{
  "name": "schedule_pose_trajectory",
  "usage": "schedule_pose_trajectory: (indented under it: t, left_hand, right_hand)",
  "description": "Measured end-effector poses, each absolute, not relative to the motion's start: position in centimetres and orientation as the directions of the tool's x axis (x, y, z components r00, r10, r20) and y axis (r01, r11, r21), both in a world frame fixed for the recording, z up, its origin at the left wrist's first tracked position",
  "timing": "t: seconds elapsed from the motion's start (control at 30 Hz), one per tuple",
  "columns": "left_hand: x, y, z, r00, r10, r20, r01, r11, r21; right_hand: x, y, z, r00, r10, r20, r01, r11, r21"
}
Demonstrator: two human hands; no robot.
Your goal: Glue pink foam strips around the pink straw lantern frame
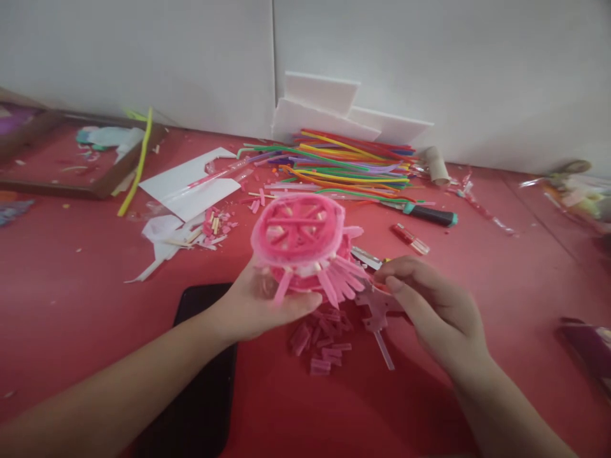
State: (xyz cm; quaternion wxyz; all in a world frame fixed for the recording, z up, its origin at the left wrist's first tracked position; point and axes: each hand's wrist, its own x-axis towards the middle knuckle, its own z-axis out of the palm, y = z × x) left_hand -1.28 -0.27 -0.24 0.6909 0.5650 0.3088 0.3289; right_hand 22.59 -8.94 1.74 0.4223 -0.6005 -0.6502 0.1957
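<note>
My left hand [260,305] grips a round pink craft piece [298,232] from below; it has a spoked wheel top and a fringe of short pink straw bits hanging round its rim. My right hand [432,302] is closed in a pinch at the fringe on the piece's right side, holding a small pink straw bit [377,289]. A flat pink cut-out with a straw stem [379,324] lies just under that hand. A heap of cut pink straw pieces [322,340] sits on the red table [501,267] below the craft.
A pile of coloured straws [344,165] lies behind, with white foam sheets [329,108] against the wall. A black marker [432,215], a red lighter [410,238], a cardboard tube [435,165], white paper scraps [191,184], a wooden tray [57,159] and a black phone [200,394] are around.
</note>
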Motion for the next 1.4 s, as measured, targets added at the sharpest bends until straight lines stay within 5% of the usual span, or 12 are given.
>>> schedule_pose_trajectory:
  t: [0.2, 0.7, 0.87, 1.0, 1.1, 1.27, 1.4]
  left_hand:
    - [-1.4, 0.5, -1.7, 0.490, 0.861, -0.135, -0.289, 0.306, 0.907]
    - [-0.4, 0.4, 1.4, 0.344, 0.937, -0.056, -0.309, 0.169, 0.936]
    - [-0.5, 0.5, 0.8, 0.414, 0.907, -0.072, -0.285, 0.204, 0.937]
    - [-0.6, 0.5, 0.0, 0.481, 0.877, 0.018, -0.360, 0.178, 0.916]
    - [-0.8, 0.5, -0.2, 0.514, 0.858, 0.020, -0.286, 0.149, 0.946]
    - [-1.4, -0.2, 0.3, 0.443, 0.892, -0.090, -0.177, 0.185, 0.967]
    - [-2.1, -0.8, 1.2, 0.395, 0.907, -0.148, -0.127, 0.214, 0.969]
  right_hand:
    - [25.8, -8.8, 1.8, -0.151, 0.961, 0.233, 0.854, 0.246, -0.459]
    - [29.1, -10.0, 1.5, -0.198, 0.976, -0.086, 0.937, 0.163, -0.309]
    - [27.0, -11.0, 0.9, -0.168, 0.982, -0.081, 0.955, 0.141, -0.260]
    - [29.0, -12.9, -0.4, -0.094, 0.990, 0.108, 0.972, 0.114, -0.203]
    - [34.0, -15.1, -1.6, 0.075, 0.965, 0.251, 0.994, -0.053, -0.095]
    - [42.4, -18.0, -3.8, 0.295, 0.945, 0.139, 0.956, -0.290, -0.056]
    - [43.8, -17.9, -3.9, 0.180, 0.977, 0.112, 0.977, -0.165, -0.132]
